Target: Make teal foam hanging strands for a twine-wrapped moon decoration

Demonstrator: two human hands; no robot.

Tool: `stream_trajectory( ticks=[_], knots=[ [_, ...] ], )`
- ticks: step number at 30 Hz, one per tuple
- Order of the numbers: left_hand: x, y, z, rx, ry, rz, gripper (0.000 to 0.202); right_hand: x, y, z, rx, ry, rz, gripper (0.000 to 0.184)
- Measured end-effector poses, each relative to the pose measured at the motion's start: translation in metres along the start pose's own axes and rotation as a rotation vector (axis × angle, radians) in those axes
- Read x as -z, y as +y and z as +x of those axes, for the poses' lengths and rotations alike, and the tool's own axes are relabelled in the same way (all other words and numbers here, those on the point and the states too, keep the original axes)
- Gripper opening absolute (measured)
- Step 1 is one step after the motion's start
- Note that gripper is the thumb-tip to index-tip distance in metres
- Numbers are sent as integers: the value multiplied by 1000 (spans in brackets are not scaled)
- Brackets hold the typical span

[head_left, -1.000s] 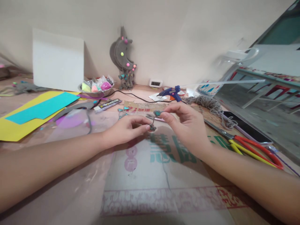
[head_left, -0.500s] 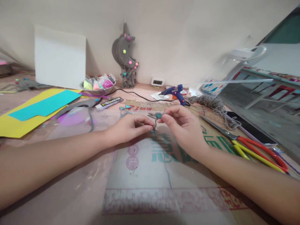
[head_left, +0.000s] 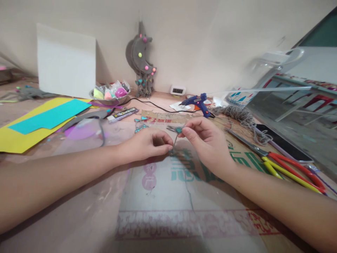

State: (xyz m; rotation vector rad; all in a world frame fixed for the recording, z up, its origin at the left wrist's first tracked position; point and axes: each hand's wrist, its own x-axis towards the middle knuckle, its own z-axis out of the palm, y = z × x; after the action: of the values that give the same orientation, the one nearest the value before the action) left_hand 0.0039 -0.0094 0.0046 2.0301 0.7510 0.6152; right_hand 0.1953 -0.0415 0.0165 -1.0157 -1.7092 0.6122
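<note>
My left hand (head_left: 144, 146) pinches the lower end of a short grey yarn (head_left: 175, 140). A small teal bit hangs just under those fingertips. Between thumb and finger, my right hand (head_left: 210, 147) holds a small teal piece (head_left: 179, 129) at the yarn's upper end. The yarn runs taut between both hands, over a printed cardboard sheet (head_left: 158, 225) under clear plastic. Pointed metal tips (head_left: 171, 128) show beside the right fingertips; the rest of that tool is hidden. Several teal pieces on grey yarn (head_left: 140, 127) lie beyond my left hand.
A blue glue gun (head_left: 197, 102) with its cord stands at the back. To the right are grey yarn (head_left: 240, 117), a phone (head_left: 285, 144) and red-and-yellow-handled scissors (head_left: 292, 168). Grey moon hangings (head_left: 142, 58) lean on the wall. A bowl (head_left: 110, 102) and coloured sheets (head_left: 50, 116) lie left.
The left fingertips have moved slightly down and left, away from the right ones. More of the yarn now shows, stretched straight between the hands.
</note>
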Motion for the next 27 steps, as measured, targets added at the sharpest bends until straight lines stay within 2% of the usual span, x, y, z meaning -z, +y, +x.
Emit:
stream_trajectory(
  ticks=[11, 16, 20, 27],
  knots=[
    [1, -4, 2, -114, -42, 89, 11, -1, 0, -3, 48, -2, -129, 7],
    [-2, -4, 2, -59, 21, -8, 16, 0, -1, -1, 6, 2, -14, 8],
    [-2, -5, 3, -8, 26, -62, 21, -1, 0, 0, -48, 2, 37, 9],
    [-1, -3, 3, -61, 5, -11, 14, -1, 1, -3, 1, -9, -34, 9]
  ],
)
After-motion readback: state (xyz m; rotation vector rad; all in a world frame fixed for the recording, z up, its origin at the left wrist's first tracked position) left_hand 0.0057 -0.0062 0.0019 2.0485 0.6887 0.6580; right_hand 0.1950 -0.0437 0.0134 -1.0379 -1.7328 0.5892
